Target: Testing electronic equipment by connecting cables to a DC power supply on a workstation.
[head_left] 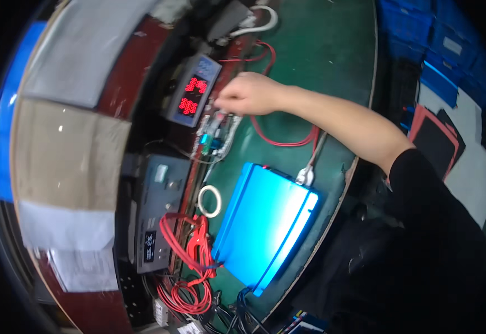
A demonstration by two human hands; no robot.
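Note:
My right hand reaches across the green bench, its fingers pinched together above a row of small switches and connectors. It is blurred, and whatever lies between the fingertips is hidden. Just beyond it stands a meter with red lit digits. A flat blue metal box rests on the bench nearer my body. On one end a white plug with a cable is attached; dark cables leave the other end. My left hand is out of sight.
Red cables with clamps lie coiled beside the box, near a white ring. A grey instrument with a small screen stands at the back of the bench. Blue crates are stacked at upper right. Red wire loops over the bench.

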